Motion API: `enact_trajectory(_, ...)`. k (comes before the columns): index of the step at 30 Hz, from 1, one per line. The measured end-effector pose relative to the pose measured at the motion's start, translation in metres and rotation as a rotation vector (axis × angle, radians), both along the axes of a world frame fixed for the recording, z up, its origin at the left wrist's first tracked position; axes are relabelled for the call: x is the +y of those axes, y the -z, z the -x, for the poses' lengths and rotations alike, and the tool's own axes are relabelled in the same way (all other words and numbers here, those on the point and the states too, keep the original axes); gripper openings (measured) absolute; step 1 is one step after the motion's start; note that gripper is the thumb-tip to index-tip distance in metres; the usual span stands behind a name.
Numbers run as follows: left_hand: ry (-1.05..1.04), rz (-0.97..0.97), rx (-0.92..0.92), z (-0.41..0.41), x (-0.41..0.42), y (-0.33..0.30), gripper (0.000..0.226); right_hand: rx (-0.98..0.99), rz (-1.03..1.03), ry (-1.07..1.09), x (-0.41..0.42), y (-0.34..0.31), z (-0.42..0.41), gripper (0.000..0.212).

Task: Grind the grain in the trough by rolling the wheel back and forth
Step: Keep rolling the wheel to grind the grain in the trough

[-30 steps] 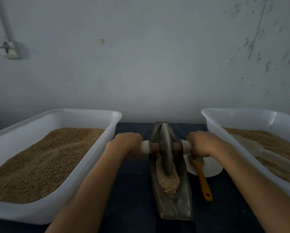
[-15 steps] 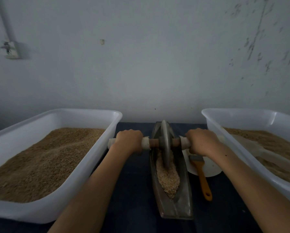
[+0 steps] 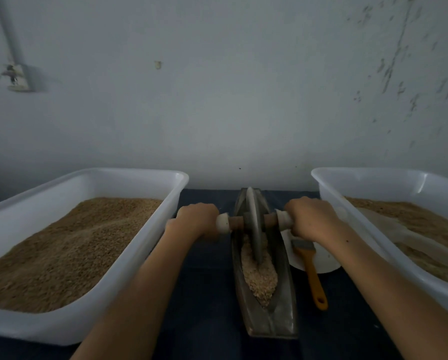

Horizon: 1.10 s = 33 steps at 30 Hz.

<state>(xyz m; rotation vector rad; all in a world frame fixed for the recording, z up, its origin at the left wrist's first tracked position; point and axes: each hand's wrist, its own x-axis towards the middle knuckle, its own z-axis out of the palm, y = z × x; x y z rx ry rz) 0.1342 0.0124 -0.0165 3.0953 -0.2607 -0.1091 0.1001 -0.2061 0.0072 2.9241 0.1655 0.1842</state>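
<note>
A narrow boat-shaped metal trough (image 3: 286, 294) lies lengthwise on the dark table between two tubs. Crushed grain (image 3: 260, 278) fills its near half. A grey metal wheel (image 3: 253, 224) stands upright in the trough's far half, on a wooden axle with pale end handles. My left hand (image 3: 195, 220) grips the left handle. My right hand (image 3: 312, 219) grips the right handle. Both arms reach forward along the trough's two sides.
A white tub (image 3: 108, 300) of brown grain sits to the left. Another white tub (image 3: 389, 258) with grain and a pale scoop stands right. An orange-handled brush (image 3: 311, 274) lies on a white plate (image 3: 324, 263) just right of the trough. A wall rises behind.
The wheel has rolled away from me toward the trough's far end, both hands moving forward with the axle. More crushed grain lies uncovered in the near half.
</note>
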Motion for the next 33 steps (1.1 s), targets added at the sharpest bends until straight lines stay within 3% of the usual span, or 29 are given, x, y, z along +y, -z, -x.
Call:
enact_trajectory(4, -0.008, -0.046, -0.214, 0.002, -0.004, 0.003, 0.033, -0.204, -0.05, -0.037, 0.0, 0.011, -0.002, 0.019)
enact_trajectory(8, -0.026, -0.058, -0.246, 0.002, -0.006, 0.003, 0.032, -0.22, -0.074, -0.051, -0.001, 0.011, -0.003, 0.011)
enact_trajectory(14, -0.007, -0.066, 0.039, 0.0, -0.003, -0.004, 0.041, 0.099, -0.008, -0.018, -0.003, -0.006, 0.002, 0.016)
enact_trajectory(17, 0.041, -0.004, 0.247, 0.0, 0.002, -0.008, 0.023, 0.324, -0.004, 0.033, -0.002, -0.015, 0.007, 0.023)
enact_trajectory(19, 0.072, 0.008, 0.331, 0.002, 0.004, -0.011, 0.013, 0.383, -0.007, 0.047, -0.001, -0.017, 0.009, 0.024)
enact_trajectory(22, 0.087, 0.018, 0.346, 0.002, 0.005, -0.01, 0.017, 0.366, 0.048, 0.059, 0.001, -0.016, 0.008, 0.022)
enact_trajectory(25, 0.071, 0.032, 0.262, 0.0, 0.005, -0.006, 0.015, 0.277, 0.049, 0.036, 0.001, -0.012, 0.005, 0.009)
enact_trajectory(29, 0.023, -0.032, -0.059, 0.002, -0.002, -0.003, 0.034, 0.02, -0.03, 0.0, -0.002, -0.001, 0.001, 0.007)
enact_trajectory(33, -0.004, -0.095, -0.296, 0.005, -0.011, -0.001, 0.031, -0.111, -0.114, -0.014, -0.005, 0.011, -0.003, 0.007)
